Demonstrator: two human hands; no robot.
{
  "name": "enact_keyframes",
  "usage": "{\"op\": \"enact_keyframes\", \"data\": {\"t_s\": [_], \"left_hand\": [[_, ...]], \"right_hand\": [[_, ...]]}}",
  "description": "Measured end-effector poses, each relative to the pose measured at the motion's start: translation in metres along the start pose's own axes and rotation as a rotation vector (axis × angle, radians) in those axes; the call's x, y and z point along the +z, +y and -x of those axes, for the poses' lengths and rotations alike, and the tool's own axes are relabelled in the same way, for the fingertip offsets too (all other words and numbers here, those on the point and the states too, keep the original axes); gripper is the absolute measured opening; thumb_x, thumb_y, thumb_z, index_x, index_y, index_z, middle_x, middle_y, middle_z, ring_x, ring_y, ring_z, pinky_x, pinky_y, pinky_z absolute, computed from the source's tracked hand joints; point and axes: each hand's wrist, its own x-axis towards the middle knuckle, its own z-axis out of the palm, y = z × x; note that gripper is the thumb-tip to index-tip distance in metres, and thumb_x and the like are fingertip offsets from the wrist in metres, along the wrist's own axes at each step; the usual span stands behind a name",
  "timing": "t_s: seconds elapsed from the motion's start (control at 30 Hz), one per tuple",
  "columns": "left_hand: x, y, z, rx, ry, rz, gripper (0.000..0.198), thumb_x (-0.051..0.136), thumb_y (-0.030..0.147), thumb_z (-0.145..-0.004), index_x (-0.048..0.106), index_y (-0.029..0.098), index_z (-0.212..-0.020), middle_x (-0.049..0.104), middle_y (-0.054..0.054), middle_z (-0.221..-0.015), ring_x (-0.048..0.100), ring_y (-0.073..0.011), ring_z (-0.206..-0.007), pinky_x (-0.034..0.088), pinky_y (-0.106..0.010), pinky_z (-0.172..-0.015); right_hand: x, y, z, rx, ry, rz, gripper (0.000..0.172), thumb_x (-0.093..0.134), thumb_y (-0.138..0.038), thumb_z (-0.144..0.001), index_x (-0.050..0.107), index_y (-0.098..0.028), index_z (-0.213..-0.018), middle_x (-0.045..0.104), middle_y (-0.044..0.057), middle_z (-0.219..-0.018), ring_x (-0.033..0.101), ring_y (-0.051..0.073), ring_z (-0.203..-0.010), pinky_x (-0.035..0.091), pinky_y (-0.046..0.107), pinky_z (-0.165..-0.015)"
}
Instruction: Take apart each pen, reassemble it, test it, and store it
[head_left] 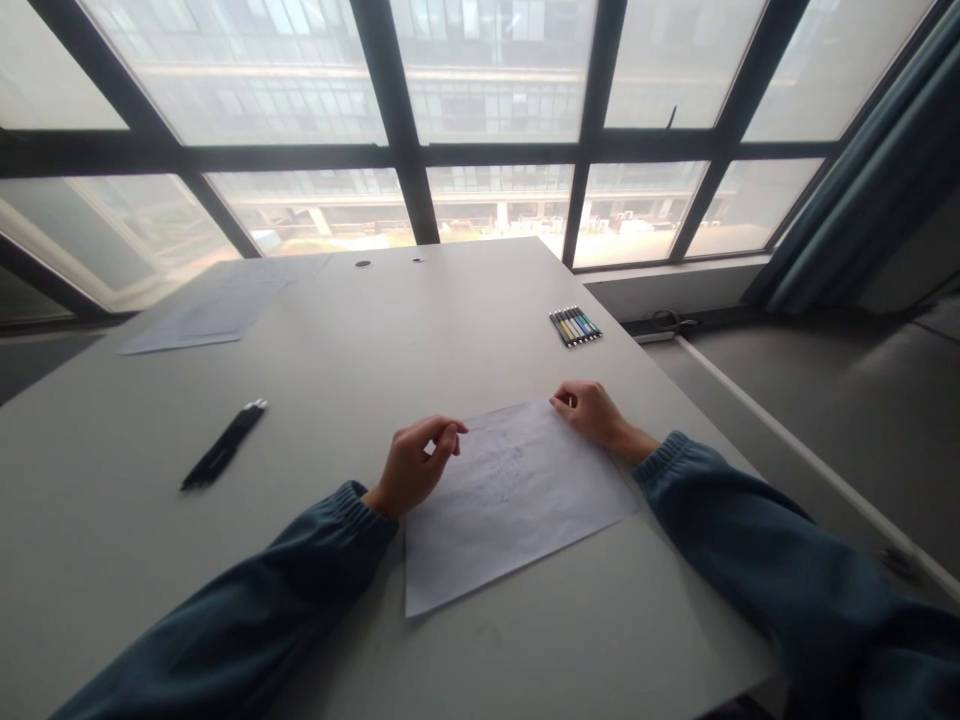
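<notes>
A white sheet of paper (540, 500) with a faint bluish drawing near its middle lies slanted on the table in front of me. My left hand (416, 465) is at the sheet's upper left, its fingers curled and thumb and forefinger pinched at the far edge. At the far right corner, my right hand (592, 412) also has its fingers closed on the paper's edge. Just beyond my right hand is a flat row of several coloured pens or markers (575, 326). To the left of my left hand lies a bundle of dark pens (223, 446) with light tips.
More paper sheets (195, 315) lie at the table's far left. Two small round fittings, one a dark disc (363, 264), are near the far edge of the white table (337, 340). Beyond are large framed windows (495, 75) and a blue curtain (862, 190) on the right.
</notes>
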Motion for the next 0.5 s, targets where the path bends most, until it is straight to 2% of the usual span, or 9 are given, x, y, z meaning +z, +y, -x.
{"op": "enact_keyframes", "data": {"t_s": [0.07,0.13,0.27,0.43,0.5], "left_hand": [[-0.007,-0.002,0.003,0.020,0.020,-0.054,0.022,0.052,0.025,-0.095,0.071,0.016,-0.086,0.066,0.000,-0.066,0.060,-0.0110,-0.061,0.037,-0.017,-0.044],[-0.016,-0.007,0.006,0.036,0.040,-0.127,0.022,0.052,0.023,-0.095,0.071,0.017,-0.087,0.066,0.000,-0.068,0.061,-0.0116,-0.064,0.041,-0.018,-0.048],[-0.043,-0.029,0.010,0.025,0.068,-0.324,0.023,0.050,0.024,-0.095,0.072,0.018,-0.091,0.071,-0.002,-0.077,0.065,-0.0147,-0.075,0.051,-0.024,-0.068],[-0.096,-0.067,-0.005,-0.113,0.171,-0.704,0.023,0.053,0.032,-0.093,0.072,0.019,-0.095,0.072,-0.005,-0.086,0.065,-0.0213,-0.086,0.049,-0.032,-0.085],[-0.124,-0.085,-0.014,-0.232,0.188,-0.811,0.021,0.056,0.030,-0.091,0.072,0.018,-0.097,0.072,-0.006,-0.088,0.064,-0.0220,-0.083,0.048,-0.032,-0.083]], "right_hand": [[0.000,0.000,0.000,-0.022,0.008,-0.012,0.016,0.064,-0.025,-0.087,0.070,-0.018,-0.074,0.069,0.002,-0.070,0.058,0.014,-0.064,0.040,0.025,-0.065],[-0.001,0.000,0.000,-0.032,0.025,-0.018,0.016,0.064,-0.026,-0.087,0.070,-0.018,-0.074,0.069,0.002,-0.070,0.057,0.014,-0.063,0.040,0.026,-0.064],[-0.001,0.001,0.001,-0.038,0.051,-0.031,0.017,0.063,-0.027,-0.086,0.070,-0.018,-0.073,0.068,0.002,-0.068,0.056,0.015,-0.062,0.040,0.026,-0.064],[-0.002,0.000,0.001,-0.035,0.060,-0.037,0.018,0.063,-0.028,-0.085,0.070,-0.018,-0.072,0.067,0.002,-0.067,0.055,0.014,-0.060,0.039,0.027,-0.063],[-0.003,-0.002,0.000,-0.027,0.059,-0.035,0.018,0.063,-0.028,-0.085,0.070,-0.018,-0.072,0.067,0.002,-0.067,0.055,0.014,-0.060,0.040,0.027,-0.063]]}}
